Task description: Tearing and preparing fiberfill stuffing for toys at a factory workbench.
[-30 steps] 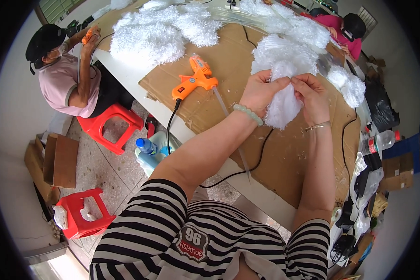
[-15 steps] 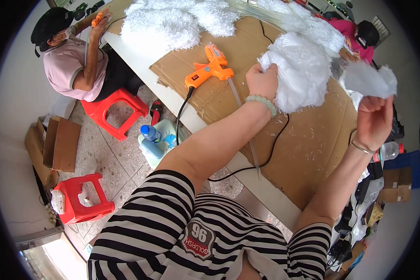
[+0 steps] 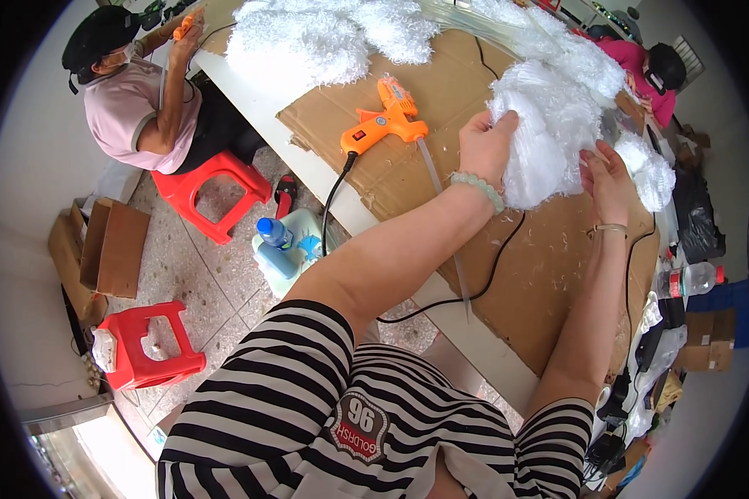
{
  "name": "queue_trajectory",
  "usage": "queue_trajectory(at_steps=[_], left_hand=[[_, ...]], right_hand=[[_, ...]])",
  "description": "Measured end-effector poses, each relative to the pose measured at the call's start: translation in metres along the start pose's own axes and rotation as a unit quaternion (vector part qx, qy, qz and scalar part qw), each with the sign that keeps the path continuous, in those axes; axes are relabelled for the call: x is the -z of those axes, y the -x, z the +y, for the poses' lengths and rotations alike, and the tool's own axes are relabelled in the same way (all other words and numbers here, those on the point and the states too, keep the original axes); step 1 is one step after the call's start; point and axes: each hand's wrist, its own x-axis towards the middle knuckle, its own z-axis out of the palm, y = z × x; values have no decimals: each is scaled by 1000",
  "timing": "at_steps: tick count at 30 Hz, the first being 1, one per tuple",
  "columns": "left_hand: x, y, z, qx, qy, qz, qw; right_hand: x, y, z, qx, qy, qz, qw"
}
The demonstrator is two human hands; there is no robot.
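My left hand (image 3: pixel 484 150) grips the left side of a white fluffy feathery bundle (image 3: pixel 549 137) held over the cardboard sheet (image 3: pixel 524 266) on the table. My right hand (image 3: pixel 607 179) touches the bundle's right lower side, fingers partly spread against it. A smaller white fluffy piece (image 3: pixel 651 175) lies just right of my right hand. An orange glue gun (image 3: pixel 384 121) lies on the cardboard to the left of my left hand, its black cord (image 3: pixel 441 303) trailing across the table edge.
A big pile of white fluff (image 3: pixel 324 37) covers the far table end. One person in a pink shirt (image 3: pixel 133 104) sits on a red stool (image 3: pixel 212 187) at left; another in pink (image 3: pixel 641 71) sits at far right. A second red stool (image 3: pixel 146 345), cardboard box (image 3: pixel 112 245) and bottles (image 3: pixel 279 241) stand on the floor.
My right hand came back from the far right to the bundle, no longer holding the separate white piece. The bundle has dropped lower toward the cardboard, and my left hand stays on it.
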Motion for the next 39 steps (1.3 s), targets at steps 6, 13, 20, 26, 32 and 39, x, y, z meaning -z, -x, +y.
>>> queue_trajectory(at_steps=[6,13,20,26,32,39], left_hand=[[-4,4,2,11,3,-23,1000],[-3,6,-1,15,-10,-102,995],[-5,10,-1,43,-16,-127,991],[-8,11,-4,-31,-160,-122,979],[-35,30,47,-292,-321,-150,888],[35,31,169,-541,-510,-223,631]], right_hand=[[-7,4,-6,81,21,-24,996],[-31,28,-13,193,91,-66,975],[-39,38,-14,112,2,-168,979],[-26,20,10,23,-121,-182,976],[-16,3,39,-9,-218,-153,964],[-13,-2,48,-59,-215,-110,969]])
